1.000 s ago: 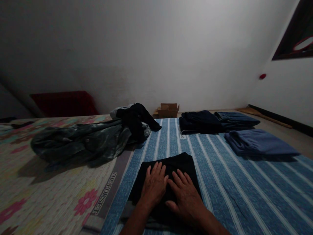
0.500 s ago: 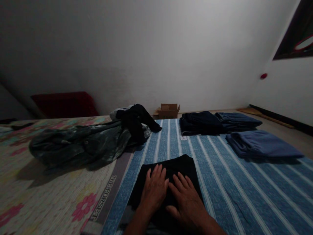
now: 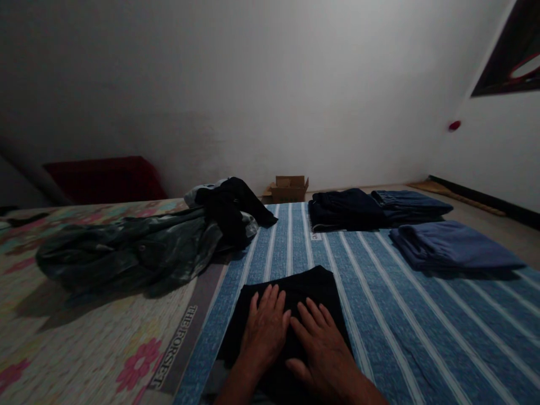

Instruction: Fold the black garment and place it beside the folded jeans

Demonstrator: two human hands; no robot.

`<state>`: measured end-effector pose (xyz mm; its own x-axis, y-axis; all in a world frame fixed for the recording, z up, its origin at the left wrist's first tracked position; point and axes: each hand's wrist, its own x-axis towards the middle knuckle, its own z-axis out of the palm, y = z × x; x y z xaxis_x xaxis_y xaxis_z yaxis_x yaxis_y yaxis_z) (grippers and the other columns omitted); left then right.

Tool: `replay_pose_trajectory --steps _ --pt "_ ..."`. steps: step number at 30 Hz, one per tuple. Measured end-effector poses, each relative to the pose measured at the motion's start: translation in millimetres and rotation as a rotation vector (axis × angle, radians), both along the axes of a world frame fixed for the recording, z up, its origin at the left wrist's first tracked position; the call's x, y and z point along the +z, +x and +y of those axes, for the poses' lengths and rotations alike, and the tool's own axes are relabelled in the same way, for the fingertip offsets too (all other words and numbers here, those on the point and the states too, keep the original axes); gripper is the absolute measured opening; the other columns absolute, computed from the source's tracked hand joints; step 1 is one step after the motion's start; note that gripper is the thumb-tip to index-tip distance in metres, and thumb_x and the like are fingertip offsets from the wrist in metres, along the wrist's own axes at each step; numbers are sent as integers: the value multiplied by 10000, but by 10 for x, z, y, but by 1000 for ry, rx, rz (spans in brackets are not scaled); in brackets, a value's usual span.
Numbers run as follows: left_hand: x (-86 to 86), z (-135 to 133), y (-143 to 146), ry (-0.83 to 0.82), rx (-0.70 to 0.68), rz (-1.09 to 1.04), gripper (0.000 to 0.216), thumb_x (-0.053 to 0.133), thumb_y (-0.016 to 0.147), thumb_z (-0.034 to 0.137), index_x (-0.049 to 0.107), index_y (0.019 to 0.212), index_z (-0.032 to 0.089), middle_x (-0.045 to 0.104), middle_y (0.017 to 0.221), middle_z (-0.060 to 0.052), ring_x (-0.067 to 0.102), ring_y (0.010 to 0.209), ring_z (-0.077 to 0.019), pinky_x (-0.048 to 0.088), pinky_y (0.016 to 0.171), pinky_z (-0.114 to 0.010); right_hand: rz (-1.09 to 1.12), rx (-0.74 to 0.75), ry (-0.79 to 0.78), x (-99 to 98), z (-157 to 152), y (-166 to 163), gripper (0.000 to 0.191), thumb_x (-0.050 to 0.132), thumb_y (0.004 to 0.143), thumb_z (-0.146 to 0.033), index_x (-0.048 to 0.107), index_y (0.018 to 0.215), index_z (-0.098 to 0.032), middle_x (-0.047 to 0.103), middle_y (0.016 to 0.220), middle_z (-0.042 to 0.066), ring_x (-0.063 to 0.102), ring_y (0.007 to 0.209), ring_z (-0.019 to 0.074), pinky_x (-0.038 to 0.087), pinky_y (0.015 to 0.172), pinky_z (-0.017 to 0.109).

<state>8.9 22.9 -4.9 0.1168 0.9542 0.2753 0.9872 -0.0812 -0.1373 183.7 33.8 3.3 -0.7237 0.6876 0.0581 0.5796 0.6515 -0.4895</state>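
both forearms [image 3: 236, 388] and the black garment's [image 3: 312, 281] near edge leave frame.

Dim, murky room; darkened, stretched corners.

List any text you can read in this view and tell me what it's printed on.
"THE FORSET": on the grey border strip of the floral mat, running along the strip.
White tag on the blue striped mat, beside the dark folded clothes: too small to read.
Cardboard box: no print can be made out.
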Motion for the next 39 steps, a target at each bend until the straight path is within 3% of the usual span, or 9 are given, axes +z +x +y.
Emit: replay_pose_trajectory --steps 21,39 --pt "-58 54 -53 15 -5 48 416 359 900 286 554 1241 147 523 1323 -121 442 1250 -298 356 983 -539 11 23 -26 94 16 7 701 489 820 -588 344 1406 -231 230 1500 108 71 1391 296 55 1113 509" --pt "-40 30 -54 32 -18 -33 407 350 902 298 561 1225 165 533 1316 -117 430 1261 -290 331 1014 -533 5 20 -24 111 5 11 705 505 818 -577 339 1412 -234 236 1498 102 91 1387 305 73 1113 509"
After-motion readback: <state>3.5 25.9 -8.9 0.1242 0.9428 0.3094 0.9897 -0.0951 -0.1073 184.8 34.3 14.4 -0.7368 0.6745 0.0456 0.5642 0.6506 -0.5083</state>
